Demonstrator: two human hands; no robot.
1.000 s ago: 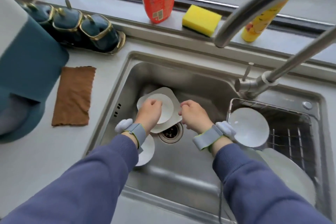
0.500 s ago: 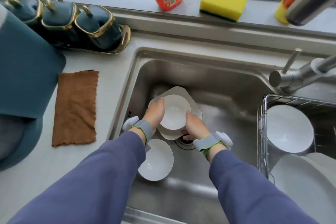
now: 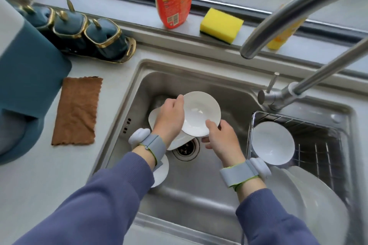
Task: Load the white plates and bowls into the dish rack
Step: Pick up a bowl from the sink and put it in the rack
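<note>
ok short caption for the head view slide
Both hands, left hand and right hand, lift a white bowl above the sink.

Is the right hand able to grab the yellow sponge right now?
Probably not yet. The right hand is holding the white bowl together with the left hand, and the yellow sponge sits far back on the ledge, beyond the sink.

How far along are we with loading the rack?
Partly done. The dish rack already holds a bowl and plates. In hand: the left hand and right hand hold a white bowl above the sink. Left: a plate beneath it and a dish under the left wrist.
</note>
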